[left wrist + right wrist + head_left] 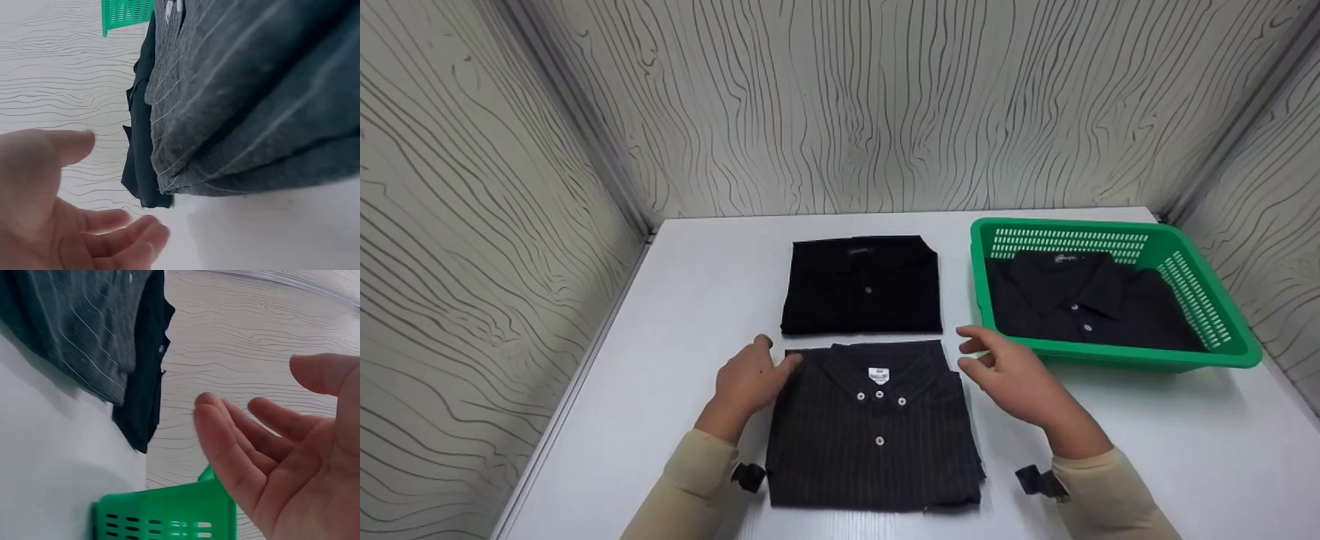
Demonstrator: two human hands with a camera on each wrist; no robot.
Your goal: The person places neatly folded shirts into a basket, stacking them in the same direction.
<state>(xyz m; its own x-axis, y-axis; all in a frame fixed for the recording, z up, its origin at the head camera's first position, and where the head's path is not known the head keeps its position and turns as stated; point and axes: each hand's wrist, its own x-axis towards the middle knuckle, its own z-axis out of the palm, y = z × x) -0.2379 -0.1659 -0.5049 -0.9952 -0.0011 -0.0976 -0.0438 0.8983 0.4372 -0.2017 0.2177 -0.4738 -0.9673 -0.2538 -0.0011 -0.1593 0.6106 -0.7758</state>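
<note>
A folded dark pinstriped shirt (877, 457) lies flat at the front of the table, its collar with white buttons and a white label facing away from me. By its upper left corner is my left hand (754, 379), thumb out over the edge; the left wrist view shows nothing in its loosely bent fingers (118, 239). My right hand (1012, 375) hovers off the upper right corner, fingers relaxed and nothing in them, as the right wrist view also shows. Just behind the pinstriped shirt lies a folded black shirt (862, 292) with one button showing.
A green plastic basket (1125, 356) with slotted walls stands at the back right, close to my right hand. Inside it is a folded dark shirt (1147, 307). Wood-grain patterned panels (847, 112) enclose the white table (697, 277) at the back and both sides.
</note>
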